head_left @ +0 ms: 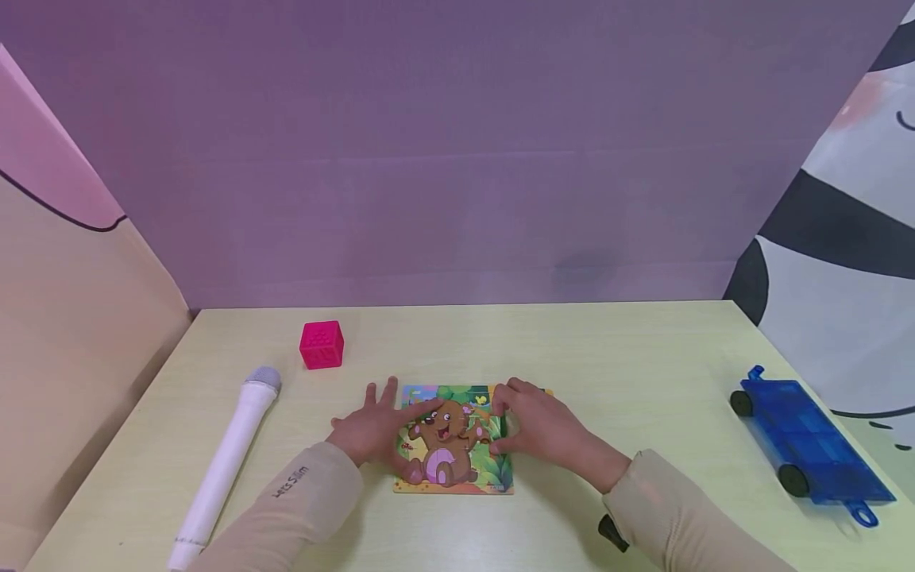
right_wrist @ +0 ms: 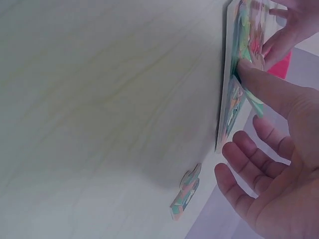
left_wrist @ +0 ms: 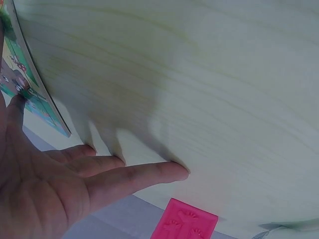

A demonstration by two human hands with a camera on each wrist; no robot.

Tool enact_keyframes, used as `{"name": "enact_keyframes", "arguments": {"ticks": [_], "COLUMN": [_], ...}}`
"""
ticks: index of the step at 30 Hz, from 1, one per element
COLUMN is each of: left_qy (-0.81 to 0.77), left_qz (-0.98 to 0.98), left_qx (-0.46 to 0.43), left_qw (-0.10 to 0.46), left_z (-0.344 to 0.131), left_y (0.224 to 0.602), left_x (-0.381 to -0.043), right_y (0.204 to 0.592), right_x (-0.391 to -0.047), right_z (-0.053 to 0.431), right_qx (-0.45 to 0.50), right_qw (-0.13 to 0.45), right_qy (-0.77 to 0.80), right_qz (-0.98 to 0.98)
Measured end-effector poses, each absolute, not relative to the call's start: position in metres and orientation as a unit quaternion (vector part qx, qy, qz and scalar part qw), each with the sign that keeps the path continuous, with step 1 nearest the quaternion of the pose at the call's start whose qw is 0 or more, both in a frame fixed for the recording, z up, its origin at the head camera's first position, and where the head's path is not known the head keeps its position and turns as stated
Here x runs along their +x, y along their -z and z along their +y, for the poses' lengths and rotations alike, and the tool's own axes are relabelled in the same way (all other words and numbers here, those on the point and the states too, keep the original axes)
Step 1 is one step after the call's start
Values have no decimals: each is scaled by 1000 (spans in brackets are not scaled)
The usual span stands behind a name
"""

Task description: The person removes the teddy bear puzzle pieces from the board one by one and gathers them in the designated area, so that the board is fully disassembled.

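A jigsaw puzzle [head_left: 443,457] with a cartoon bear lies flat in its board near the table's front middle. My left hand [head_left: 372,433] rests at its left side, thumb across the picture and the other fingers spread over the tabletop. At the right side, my right hand [head_left: 536,421] pinches a puzzle piece [right_wrist: 254,102] between thumb and index finger. That piece stands tilted up from the board, and its remaining fingers are loosely bent. On the table beside the board lies a loose puzzle piece [right_wrist: 185,193], mostly hidden behind the right hand in the head view.
A pink block [head_left: 322,345] stands behind and left of the puzzle. To the left lies a white toy microphone [head_left: 229,461], close to the left sleeve. Near the table's right edge sits a blue toy trailer [head_left: 811,441] with black wheels. A purple backdrop [head_left: 457,159] rises behind the table.
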State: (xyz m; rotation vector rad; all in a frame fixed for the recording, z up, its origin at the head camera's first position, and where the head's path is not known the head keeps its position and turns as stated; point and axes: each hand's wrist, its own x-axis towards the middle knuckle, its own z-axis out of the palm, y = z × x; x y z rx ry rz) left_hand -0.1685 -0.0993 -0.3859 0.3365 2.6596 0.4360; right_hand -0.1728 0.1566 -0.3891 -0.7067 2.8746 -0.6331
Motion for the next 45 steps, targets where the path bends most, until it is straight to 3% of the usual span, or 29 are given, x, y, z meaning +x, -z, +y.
{"name": "enact_keyframes", "arguments": {"ticks": [8, 19, 31, 45], "left_qy": [-160, -156, -158, -153], "left_qz": [956, 956, 955, 957], "left_qx": [118, 124, 123, 125], "left_qw": [216, 214, 220, 214], "left_z": [-100, -101, -100, -100], "left_y": [385, 387, 387, 388], "left_x": [-169, -171, -171, -171], "right_y": [387, 393, 393, 390], "right_x": [-178, -188, -189, -188], "right_z": [159, 159, 161, 168], "right_qx": [-261, -227, -254, -319], "right_qw": [54, 48, 85, 37], "right_qy": [256, 260, 193, 156], "right_qz": [929, 937, 944, 934]}}
